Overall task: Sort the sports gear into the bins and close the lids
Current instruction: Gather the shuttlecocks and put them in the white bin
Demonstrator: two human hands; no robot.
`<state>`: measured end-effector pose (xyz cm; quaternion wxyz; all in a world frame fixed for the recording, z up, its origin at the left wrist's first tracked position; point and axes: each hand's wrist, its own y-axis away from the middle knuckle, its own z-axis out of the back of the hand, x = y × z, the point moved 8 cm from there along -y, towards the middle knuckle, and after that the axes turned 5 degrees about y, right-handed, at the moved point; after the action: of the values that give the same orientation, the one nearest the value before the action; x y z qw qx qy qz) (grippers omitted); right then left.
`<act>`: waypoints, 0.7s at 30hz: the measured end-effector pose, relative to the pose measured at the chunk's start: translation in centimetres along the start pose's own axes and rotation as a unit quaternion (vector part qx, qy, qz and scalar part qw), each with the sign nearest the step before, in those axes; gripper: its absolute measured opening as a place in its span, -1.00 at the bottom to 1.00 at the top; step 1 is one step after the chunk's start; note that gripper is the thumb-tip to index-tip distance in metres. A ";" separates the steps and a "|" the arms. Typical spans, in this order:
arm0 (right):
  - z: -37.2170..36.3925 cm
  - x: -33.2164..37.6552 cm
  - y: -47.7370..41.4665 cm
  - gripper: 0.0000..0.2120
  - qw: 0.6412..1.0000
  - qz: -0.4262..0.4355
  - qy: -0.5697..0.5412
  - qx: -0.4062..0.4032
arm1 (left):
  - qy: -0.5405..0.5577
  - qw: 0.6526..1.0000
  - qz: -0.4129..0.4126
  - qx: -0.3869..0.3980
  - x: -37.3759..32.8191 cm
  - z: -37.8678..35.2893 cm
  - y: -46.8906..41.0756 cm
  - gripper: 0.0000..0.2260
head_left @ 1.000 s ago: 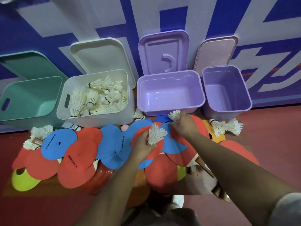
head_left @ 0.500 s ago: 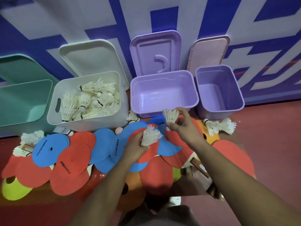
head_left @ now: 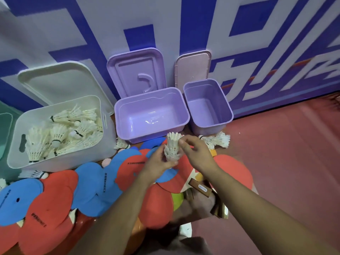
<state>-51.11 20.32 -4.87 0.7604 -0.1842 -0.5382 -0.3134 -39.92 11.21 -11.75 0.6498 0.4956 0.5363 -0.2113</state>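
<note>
My left hand (head_left: 158, 162) grips a white feather shuttlecock (head_left: 171, 155) from below. My right hand (head_left: 195, 153) pinches a second shuttlecock (head_left: 173, 139) stacked on top of the first, just in front of the wide purple bin (head_left: 121, 109). The white bin (head_left: 60, 161) at the left holds several shuttlecocks (head_left: 60, 133). Blue discs (head_left: 92, 183) and red discs (head_left: 47, 208) lie overlapped on the floor under my arms. More shuttlecocks (head_left: 217, 140) lie in front of the small purple bin (head_left: 228, 111).
Lids lean on the wall behind the bins: a white lid (head_left: 55, 81), a purple lid (head_left: 136, 70), a pink lid (head_left: 193, 69). A teal bin (head_left: 3, 129) shows at the left edge. Wooden paddle handles (head_left: 200, 186) lie by my right forearm. Red floor extends to the right.
My two hands have come together; the shuttlecock in my right hand now sits on top of the one in my left hand. The view has shifted right.
</note>
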 end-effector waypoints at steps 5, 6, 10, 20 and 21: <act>2.3 -0.5 0.9 -0.83 0.999 -0.003 0.033 -0.010 | 0.006 1.000 0.000 0.006 0.6 -1.5 -0.7 -0.42; 3.3 -0.3 0.9 -0.80 0.999 -0.008 0.018 -0.028 | 0.009 1.000 -0.002 0.001 0.6 -1.5 -0.9 -0.42; 8.2 -5.3 0.0 -0.74 0.981 -0.110 0.078 -0.137 | 0.002 1.000 -0.012 -0.010 0.0 -1.4 -1.9 -0.46; 9.2 -15.7 -1.9 -0.26 0.917 -0.313 0.225 -0.099 | 0.013 1.000 -0.006 -0.028 0.1 0.3 -1.8 -0.53; 8.8 -16.0 -1.9 -0.33 0.918 -0.305 0.235 -0.095 | 0.010 1.000 -0.007 -0.028 0.1 0.3 -1.8 -0.54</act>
<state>-62.20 28.78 -16.79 0.7116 -0.0032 -0.3415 -0.6139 -41.17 10.18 -12.67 0.6567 0.4756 0.5516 -0.1956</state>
